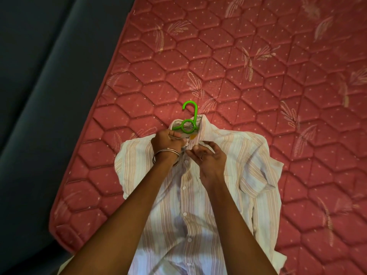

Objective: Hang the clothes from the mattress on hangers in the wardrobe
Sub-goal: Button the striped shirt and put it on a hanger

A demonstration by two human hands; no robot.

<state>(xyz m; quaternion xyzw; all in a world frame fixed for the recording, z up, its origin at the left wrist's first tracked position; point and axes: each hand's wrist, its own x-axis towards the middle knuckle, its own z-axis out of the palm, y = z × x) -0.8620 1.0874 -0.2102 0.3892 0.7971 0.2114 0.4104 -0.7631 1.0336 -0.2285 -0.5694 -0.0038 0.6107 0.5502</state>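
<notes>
A white shirt with thin orange stripes lies face up on the red quilted mattress. A green plastic hanger sits inside it, its hook and ring sticking out past the collar. My left hand, with metal bangles at the wrist, pinches the left edge of the button placket just below the collar. My right hand pinches the right edge at the same spot, beside the top button. Both hands are closed on the shirt fabric.
The mattress's left edge runs diagonally, with a dark blue-grey floor beyond it. The shirt's lower part runs out of the bottom of the frame. No wardrobe is in view.
</notes>
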